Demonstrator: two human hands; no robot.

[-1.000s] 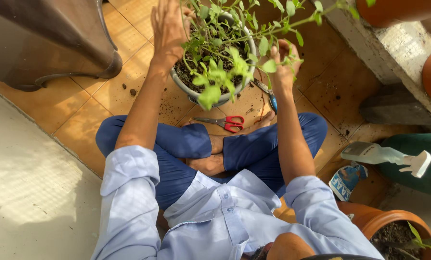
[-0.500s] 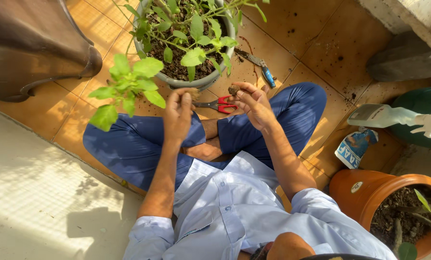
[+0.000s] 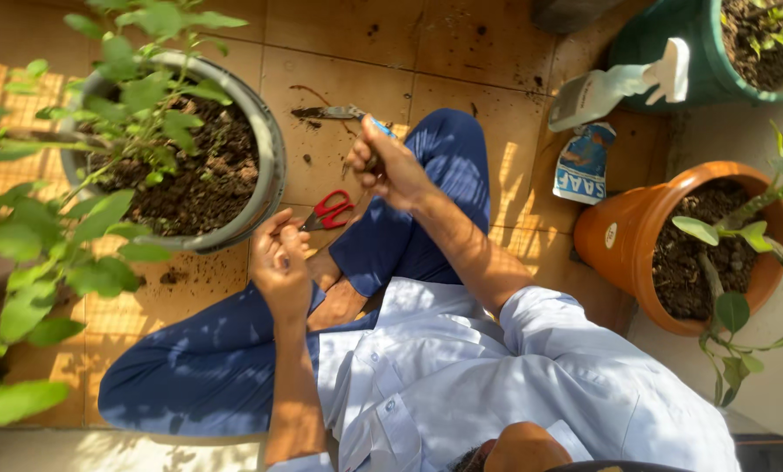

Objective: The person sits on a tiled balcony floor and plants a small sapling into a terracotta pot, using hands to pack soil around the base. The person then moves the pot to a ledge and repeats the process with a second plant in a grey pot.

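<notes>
I sit cross-legged on a tiled floor in blue trousers and a pale blue shirt. My left hand (image 3: pixel 279 262) hovers over my left knee with its fingers curled in, just below the rim of a grey pot (image 3: pixel 270 166) that holds dark soil and a leafy green plant (image 3: pixel 103 218). What the fingers hold, if anything, is hidden. My right hand (image 3: pixel 384 166) is raised above my right knee and pinches a small dark soil clump (image 3: pixel 370 162). Red-handled scissors (image 3: pixel 332 210) lie on the tiles between my hands. Blue-handled pruners (image 3: pixel 339 112) lie just beyond my right hand.
A white spray bottle (image 3: pixel 619 87) leans on a green pot (image 3: pixel 662 44) at the top right. Below it lies a blue and white packet (image 3: pixel 582 166). An orange pot (image 3: pixel 619 236) with soil and a plant stands at my right. Soil crumbs dot the tiles.
Both hands came back from the plant and now sit low over my knees. The view swung right, so the grey pot is now at the left and the orange pot shows fully.
</notes>
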